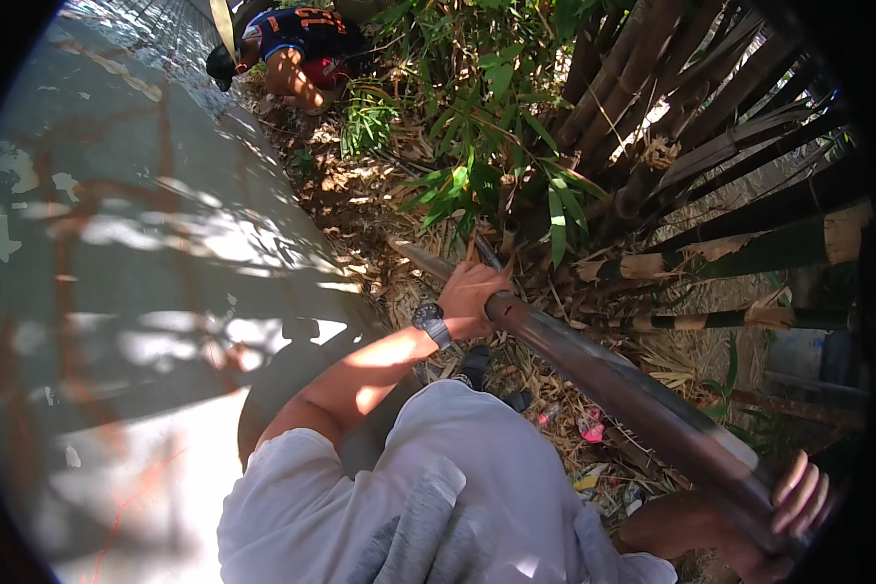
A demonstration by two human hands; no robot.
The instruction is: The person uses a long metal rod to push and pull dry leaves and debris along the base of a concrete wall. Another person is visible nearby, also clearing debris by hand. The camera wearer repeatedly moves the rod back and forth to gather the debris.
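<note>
I hold a long brown bamboo pole (618,389) slantwise in front of me, running from the leaf litter at upper left down to the lower right. My left hand (473,300), with a dark watch on the wrist, is closed over the pole near its far end. A pale, tapering tip (421,257) shows beyond that hand. Close to the lower right rim, my right hand (796,501) is wrapped around the near part, its fingers curled over the top. Part of the right forearm is hidden under the pole.
A grey wall (156,263) with peeling paint stands close at left. Dense bamboo stalks (642,88) and leafy shoots (472,180) crowd the right. Another person (307,44) in a dark jersey bends low at the far end. Pink litter (591,425) lies on dry leaves.
</note>
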